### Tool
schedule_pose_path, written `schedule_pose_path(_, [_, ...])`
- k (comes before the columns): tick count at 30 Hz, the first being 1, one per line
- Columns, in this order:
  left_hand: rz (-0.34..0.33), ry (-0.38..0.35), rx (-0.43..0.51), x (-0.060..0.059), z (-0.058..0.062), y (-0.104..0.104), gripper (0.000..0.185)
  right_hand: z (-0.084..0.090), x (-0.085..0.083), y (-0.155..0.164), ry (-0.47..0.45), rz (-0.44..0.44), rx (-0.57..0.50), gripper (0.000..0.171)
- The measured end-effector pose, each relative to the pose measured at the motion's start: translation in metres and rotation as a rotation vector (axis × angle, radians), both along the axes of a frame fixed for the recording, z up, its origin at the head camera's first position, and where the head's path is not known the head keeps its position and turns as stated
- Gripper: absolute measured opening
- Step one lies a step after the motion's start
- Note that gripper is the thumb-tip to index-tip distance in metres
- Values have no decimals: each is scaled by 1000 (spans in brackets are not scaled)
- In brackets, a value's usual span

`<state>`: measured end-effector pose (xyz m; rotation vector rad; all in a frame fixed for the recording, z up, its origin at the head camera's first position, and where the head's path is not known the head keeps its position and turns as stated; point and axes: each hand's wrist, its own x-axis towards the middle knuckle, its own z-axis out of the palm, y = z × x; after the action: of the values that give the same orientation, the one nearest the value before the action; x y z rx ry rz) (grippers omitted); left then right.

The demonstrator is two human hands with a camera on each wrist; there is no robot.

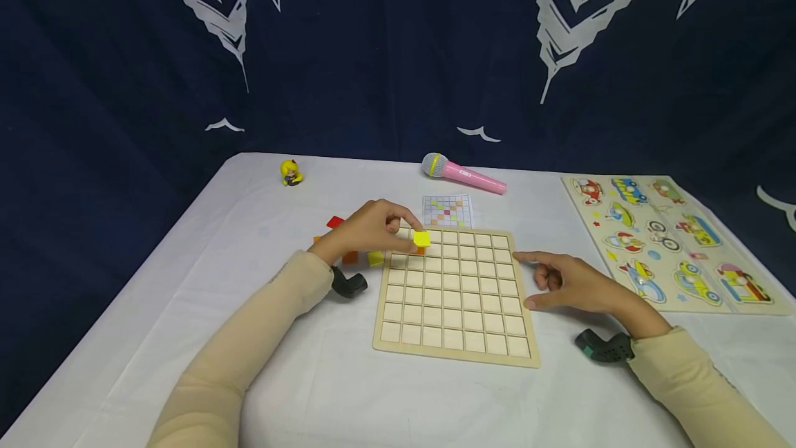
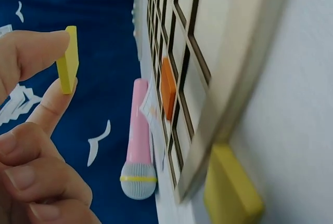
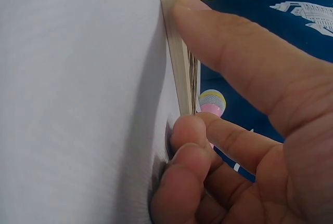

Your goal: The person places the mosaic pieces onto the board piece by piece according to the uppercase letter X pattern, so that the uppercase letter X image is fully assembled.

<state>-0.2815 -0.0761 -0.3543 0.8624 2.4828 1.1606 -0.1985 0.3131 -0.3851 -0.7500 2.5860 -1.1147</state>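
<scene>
A wooden grid board (image 1: 457, 296) lies flat on the white table. My left hand (image 1: 407, 234) pinches a yellow square tile (image 1: 421, 238) between thumb and index finger, just above the board's far left cells; the left wrist view shows the tile (image 2: 67, 60) held clear of the board. One orange tile (image 2: 167, 88) sits in a cell below it. My right hand (image 1: 547, 281) holds nothing. Its straight index finger (image 3: 234, 52) touches the board's right edge (image 3: 174, 37) and the other fingers are curled.
Loose red (image 1: 336, 222), orange (image 1: 350, 257) and yellow (image 1: 375, 258) tiles lie left of the board. Beyond it are a pattern card (image 1: 447, 211), a pink toy microphone (image 1: 463, 173) and a yellow figurine (image 1: 290, 173). A vehicle puzzle (image 1: 674, 240) lies at the right.
</scene>
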Motion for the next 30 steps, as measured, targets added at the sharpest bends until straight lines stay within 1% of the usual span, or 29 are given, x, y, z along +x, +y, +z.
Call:
schedule_pose_path(3, [-17,-7,25,-1,0,8,33,0,0,0,-1,-1,-4,78])
schedule_pose_path(11, [-52,-56,98,-2,-1,29,33,-1,0,1,-4,0,-8,79])
schedule_pose_path(17, [-102,-63,128,-2,-4,46,33,1,1,-1,-16,-13,2,80])
schedule_pose_path(22, [-138,-88,159,-2,-7,60,35,2,1,-2,-26,-24,6,80])
schedule_pose_path(25, [-148,-105,168,-1,-8,67,36,2,1,-1,-23,-24,8,79])
schedule_pose_path(30, [-146,-108,183,-2,-9,79,35,1,1,0,-16,-19,12,79])
